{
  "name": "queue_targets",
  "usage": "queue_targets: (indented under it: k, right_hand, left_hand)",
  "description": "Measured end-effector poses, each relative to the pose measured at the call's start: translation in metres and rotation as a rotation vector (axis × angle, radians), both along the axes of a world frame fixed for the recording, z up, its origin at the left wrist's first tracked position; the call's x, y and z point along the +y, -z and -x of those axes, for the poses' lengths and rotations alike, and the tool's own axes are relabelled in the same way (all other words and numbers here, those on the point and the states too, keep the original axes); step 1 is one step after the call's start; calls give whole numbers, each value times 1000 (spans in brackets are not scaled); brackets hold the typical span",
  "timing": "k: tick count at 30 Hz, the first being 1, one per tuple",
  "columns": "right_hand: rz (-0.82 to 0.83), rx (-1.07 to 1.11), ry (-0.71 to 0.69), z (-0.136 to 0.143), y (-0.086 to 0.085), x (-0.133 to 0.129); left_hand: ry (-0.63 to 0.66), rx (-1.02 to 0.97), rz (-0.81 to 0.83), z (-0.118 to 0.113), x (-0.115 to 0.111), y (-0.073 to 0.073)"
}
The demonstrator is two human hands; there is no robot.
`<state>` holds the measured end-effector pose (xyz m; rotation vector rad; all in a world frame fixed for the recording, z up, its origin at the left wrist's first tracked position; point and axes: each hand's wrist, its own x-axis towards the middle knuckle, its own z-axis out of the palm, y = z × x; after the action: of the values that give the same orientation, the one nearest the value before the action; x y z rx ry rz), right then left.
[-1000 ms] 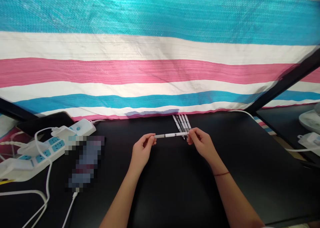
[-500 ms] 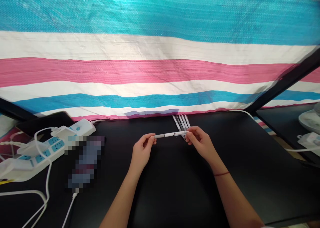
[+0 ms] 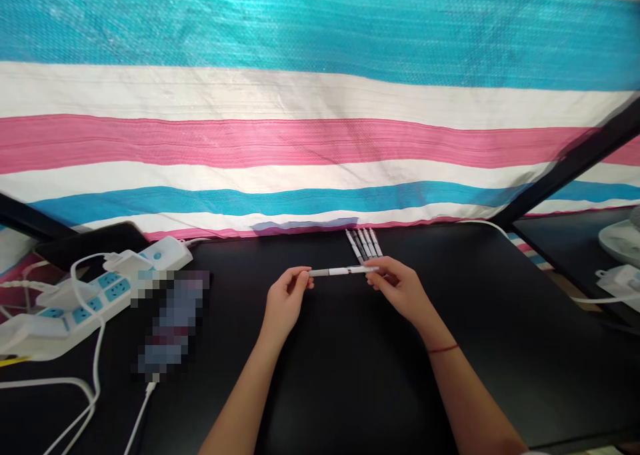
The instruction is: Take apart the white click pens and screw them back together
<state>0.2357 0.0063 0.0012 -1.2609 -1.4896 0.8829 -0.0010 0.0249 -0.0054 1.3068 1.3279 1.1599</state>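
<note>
A white and grey pen (image 3: 338, 271) lies level between my two hands, above the black table (image 3: 350, 375). My left hand (image 3: 290, 295) pinches its grey end between thumb and fingers. At the other end, my right hand (image 3: 395, 280) has its fingers closed round the pen's white part, with a red string on that wrist. Just behind, several white pens (image 3: 367, 243) lie side by side on the table, one of them darker; their near ends are partly hidden by the held pen and my right hand.
On the left are a white power strip (image 3: 120, 292) with plugs and white cables, and a pixelated phone-like object (image 3: 175, 325) with a cable (image 3: 140, 415). A striped sheet (image 3: 320, 142) hangs behind the table. A white plug (image 3: 620, 280) sits at the right.
My right hand's fingers have shifted slightly along the pen, with the index finger now straighter over its end. My left hand has barely moved.
</note>
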Motion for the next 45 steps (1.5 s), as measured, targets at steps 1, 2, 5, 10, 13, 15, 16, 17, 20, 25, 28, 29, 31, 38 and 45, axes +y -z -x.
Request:
queue_targets:
  k: [1, 2, 5, 10, 13, 15, 16, 17, 20, 25, 28, 29, 31, 38, 45]
  right_hand:
    - [-13, -34, -1, 0, 0, 0]
    - [-23, -64, 3, 0, 0, 0]
    - [-42, -132, 6, 1, -2, -1]
    - [-84, -179, -31, 3, -6, -4]
    - [-55, -136, -31, 3, -5, -4]
    - [-8, -39, -28, 4, -4, -3]
    - [12, 36, -20, 5, -3, -3]
    - [26, 122, -10, 7, -3, -2]
    - [21, 369, 52, 11, -3, 0]
    - [4, 463, 96, 18, -3, 0]
    - [67, 433, 34, 23, 0, -1]
    - [84, 425, 12, 25, 1, -1]
    - [108, 406, -21, 28, 2, -3]
    - [121, 401, -24, 32, -3, -7]
    - [139, 360, -70, 30, -4, -8]
  left_hand:
    - [3, 0, 1, 0, 0, 0]
    - [8, 3, 2, 0, 0, 1]
    - [15, 19, -2, 0, 0, 3]
    - [-2, 65, -36, -1, -1, 4]
    - [-24, 88, -58, -2, -2, 2]
    - [-25, 110, -77, -3, -4, -1]
    - [-14, 117, -83, -4, -6, -4]
    - [15, 123, -84, -5, -7, -6]
    - [199, 157, -37, -10, -13, -13]
    - [471, 160, 62, -27, -25, -17]
    - [535, 116, 79, -36, -31, -14]
    - [540, 104, 86, -38, -32, -13]
    - [541, 95, 99, -40, -34, -10]
    - [532, 96, 132, -40, -32, -6]
    - [572, 39, 201, -40, -31, -5]
